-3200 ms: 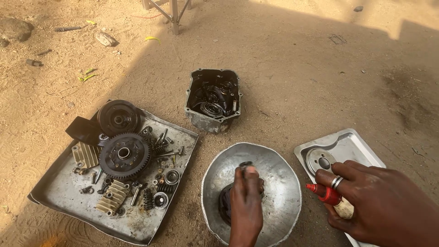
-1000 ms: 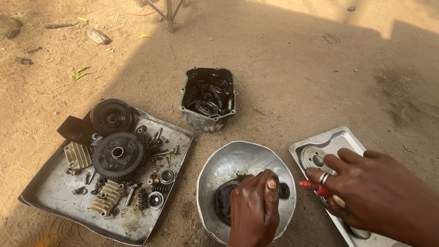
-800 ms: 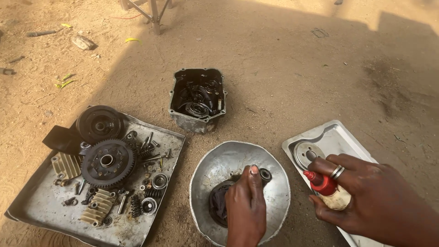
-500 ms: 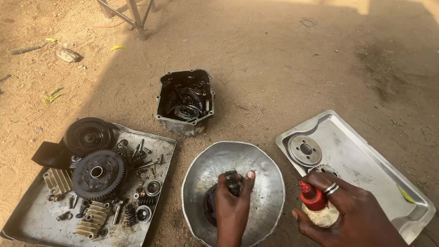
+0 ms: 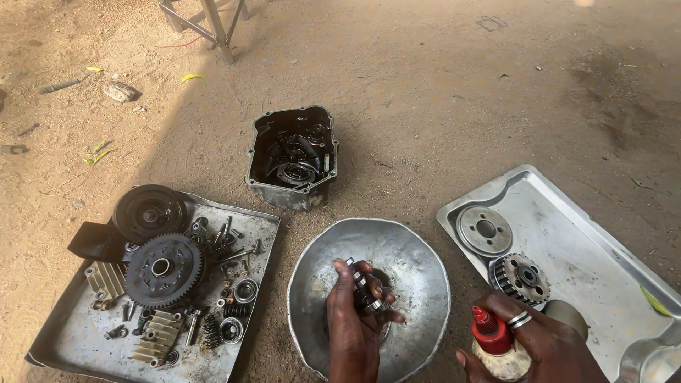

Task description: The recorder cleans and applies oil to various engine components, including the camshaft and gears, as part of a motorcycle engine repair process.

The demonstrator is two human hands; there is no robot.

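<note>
Two bare hands work low in the view over sandy ground. The left hand [image 5: 352,319] is closed around a small dark toothed gear shaft [image 5: 367,287], holding it inside the round dented metal basin [image 5: 418,284] at 6 o'clock. The right hand [image 5: 539,347], with rings on one finger, grips a small pale squeeze bottle with a red nozzle cap [image 5: 493,340] at 5 o'clock, just beside the basin's rim. At 4 o'clock lies a rectangular silver metal tray [image 5: 582,241] bearing a flat round steel plate [image 5: 484,230] and a toothed sprocket hub [image 5: 521,278]. At 8 o'clock a second flat grey tray [image 5: 255,284] carries a large black gear wheel [image 5: 164,268], a black clutch drum [image 5: 150,213], springs and bolts. An open greasy engine casing [image 5: 292,157] sits on the sand at 12 o'clock from the basin.
</note>
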